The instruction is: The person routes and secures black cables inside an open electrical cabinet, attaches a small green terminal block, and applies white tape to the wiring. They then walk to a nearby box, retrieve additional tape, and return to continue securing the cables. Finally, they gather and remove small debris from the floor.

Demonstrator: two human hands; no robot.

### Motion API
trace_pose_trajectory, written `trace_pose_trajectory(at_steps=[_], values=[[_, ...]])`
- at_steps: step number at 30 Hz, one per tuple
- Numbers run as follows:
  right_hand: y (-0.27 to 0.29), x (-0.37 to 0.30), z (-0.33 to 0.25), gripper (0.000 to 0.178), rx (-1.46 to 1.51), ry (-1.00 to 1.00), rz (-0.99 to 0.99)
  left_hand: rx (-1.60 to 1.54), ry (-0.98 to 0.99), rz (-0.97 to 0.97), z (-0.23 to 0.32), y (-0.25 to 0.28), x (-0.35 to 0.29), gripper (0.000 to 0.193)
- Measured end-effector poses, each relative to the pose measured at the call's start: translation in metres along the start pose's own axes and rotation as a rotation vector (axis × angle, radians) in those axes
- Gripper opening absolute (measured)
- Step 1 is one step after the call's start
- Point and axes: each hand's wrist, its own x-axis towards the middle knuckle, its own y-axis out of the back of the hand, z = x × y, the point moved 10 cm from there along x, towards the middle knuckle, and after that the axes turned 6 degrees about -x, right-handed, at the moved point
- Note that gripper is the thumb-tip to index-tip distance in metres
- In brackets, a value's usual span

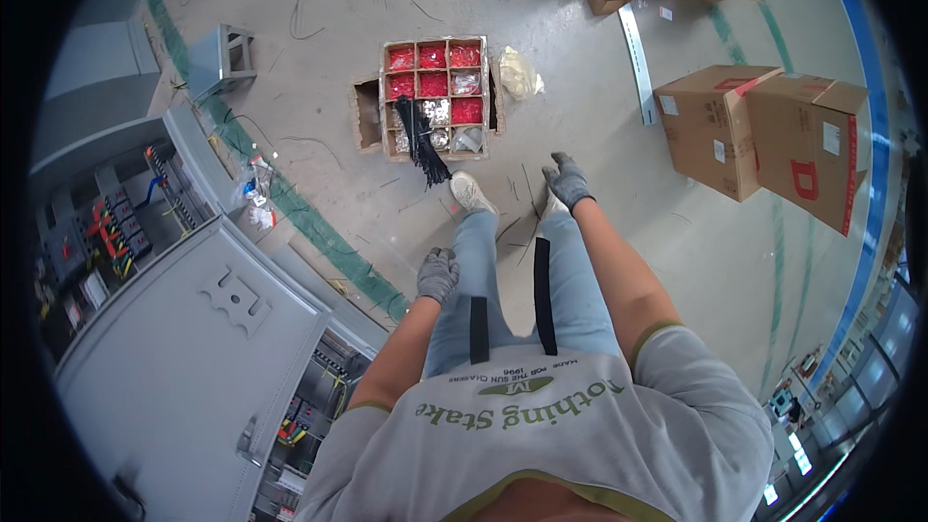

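Grey fabric gloves cover both my hands. My left hand [438, 275] hangs low beside my left leg, its fingers curled inward with the back turned up; I cannot tell whether anything is clenched inside it, or whether it touches the jeans [468, 266]. My right hand [568, 181] reaches farther out, by my right shoe, its fingers loosely extended and apart, grasping nothing that shows.

Far ahead, a little left of my right hand and well apart from it, a divided box [433, 40] sits on the floor [319, 97]. Red packets [432, 85] fill most of its far compartments; the near ones hold silvery parts [437, 113] and clear bags. A bundle of black strips [421, 145] lies across its near left part, overhanging the near edge toward my left shoe [472, 191].

Just right of the box is a crumpled cream bag [520, 75]. Two big cardboard cartons [706, 130] stand off to the right, with a pale metal strip [638, 63] near them. On my left are a grey cabinet door [184, 329] and exposed wiring [114, 232]; beyond, a metal stand [222, 60] rests near the green stripe [333, 242].
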Motion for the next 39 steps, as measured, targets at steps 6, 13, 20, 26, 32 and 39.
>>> trace_pose_trajectory(at_steps=[6,13,20,26,32,39], values=[[-0.05,0.145,-0.018,0.044,0.016,0.053,0.045,-0.086,0.045,-0.048,-0.02,-0.043,0.051,0.035],[-0.141,0.305,0.01,0.051,-0.006,0.069,-0.085,-0.122,0.22,0.047,-0.019,-0.059,0.08,0.032],[-0.183,0.385,0.042,0.066,-0.529,0.095,-0.047,-0.065,0.315,0.034,-0.002,-0.062,0.098,0.03],[-0.194,0.416,0.1,0.067,-0.425,-0.128,-0.16,-0.053,0.327,0.006,0.003,-0.063,0.111,0.028],[-0.147,0.407,0.101,0.053,-0.138,-0.218,0.323,-0.031,0.318,0.0,0.006,-0.058,0.12,0.027],[-0.208,0.416,0.117,0.029,-0.06,-0.178,0.044,-0.017,0.268,-0.03,0.014,-0.053,0.137,0.025]])
